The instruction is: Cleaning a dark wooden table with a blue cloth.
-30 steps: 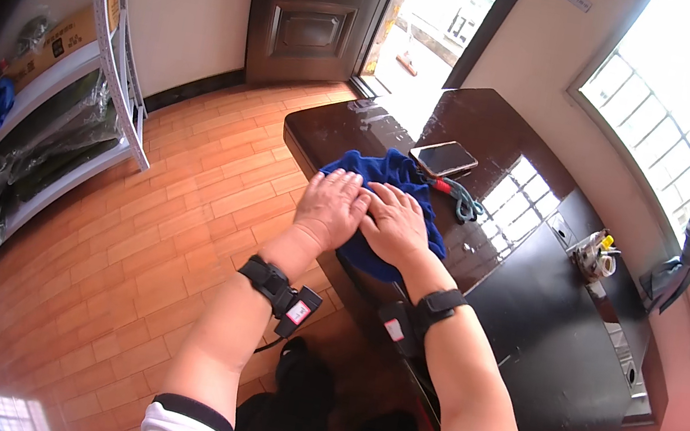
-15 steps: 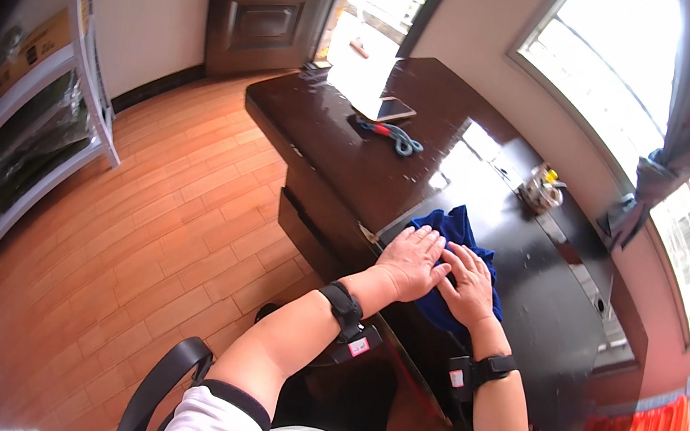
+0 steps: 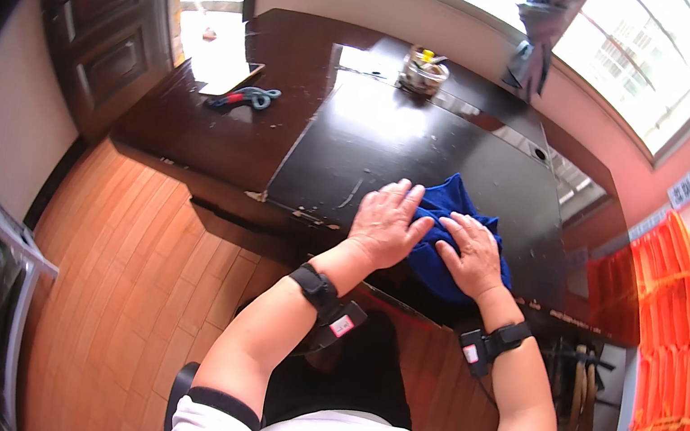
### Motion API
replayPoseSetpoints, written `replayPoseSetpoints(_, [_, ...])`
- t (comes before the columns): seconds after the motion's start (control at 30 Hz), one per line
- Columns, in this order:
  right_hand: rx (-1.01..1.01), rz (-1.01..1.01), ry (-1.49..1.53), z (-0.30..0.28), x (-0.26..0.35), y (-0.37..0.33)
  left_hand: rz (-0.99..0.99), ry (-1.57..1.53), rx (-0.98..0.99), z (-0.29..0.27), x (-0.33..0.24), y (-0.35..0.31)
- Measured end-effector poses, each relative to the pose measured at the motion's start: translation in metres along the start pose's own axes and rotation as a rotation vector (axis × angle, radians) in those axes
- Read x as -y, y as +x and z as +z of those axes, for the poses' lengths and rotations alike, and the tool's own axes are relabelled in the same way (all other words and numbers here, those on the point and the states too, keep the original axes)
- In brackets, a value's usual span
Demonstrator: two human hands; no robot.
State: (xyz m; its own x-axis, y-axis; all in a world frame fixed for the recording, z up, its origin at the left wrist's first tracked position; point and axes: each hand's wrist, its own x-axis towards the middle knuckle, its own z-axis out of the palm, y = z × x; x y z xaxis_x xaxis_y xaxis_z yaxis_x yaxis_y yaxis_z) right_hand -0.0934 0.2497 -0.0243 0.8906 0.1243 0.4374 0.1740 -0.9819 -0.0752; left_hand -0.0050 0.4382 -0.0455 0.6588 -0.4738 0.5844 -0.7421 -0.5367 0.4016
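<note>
A crumpled blue cloth (image 3: pixel 438 268) lies on the dark desk (image 3: pixel 333 150), close to its front edge. My left hand (image 3: pixel 389 223) rests against the cloth's left side with the fingers stretched out and the palm down. On the right part of the cloth lies my right hand (image 3: pixel 474 254), its fingers also extended and slightly spread. The thumbs point toward each other, with a bunched strip of cloth between the hands. Neither hand is wrapped round anything, though the undersides of both are hidden. Each wrist wears a black strap with a small box.
A clear jar (image 3: pixel 423 73) with small items stands at the desk's back. Toward the far left lie a flat tablet-like device (image 3: pixel 245 78) and a looped grey-blue and red item (image 3: pixel 246 98). Orange folded fabric (image 3: pixel 673 353) hangs at the right. A white shelf frame (image 3: pixel 31 291) stands left.
The view has swung to the right, showing more of the desk and orange fabric. Both hands stay on the blue cloth, and the left hand has shifted left, apart from the right.
</note>
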Motion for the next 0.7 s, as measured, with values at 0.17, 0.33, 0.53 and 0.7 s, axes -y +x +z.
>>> replayPoseSetpoints(0.17, [-0.078,0.396,-0.156,-0.028,-0.08,-0.063,0.067,0.239,-0.025,0.002,0.004,-0.015])
replayPoseSetpoints(0.33, [-0.112,0.747,-0.399,-0.045,-0.126,-0.122,0.113,0.273,-0.019,0.002,-0.001,-0.016])
replayPoseSetpoints(0.53, [-0.006,0.585,-0.426,-0.024,-0.078,-0.088,0.121,0.265,-0.015,0.002,0.001,-0.017])
replayPoseSetpoints(0.7, [0.047,0.413,-0.235,-0.007,-0.001,-0.041,0.108,0.286,-0.02,0.003,0.007,-0.017])
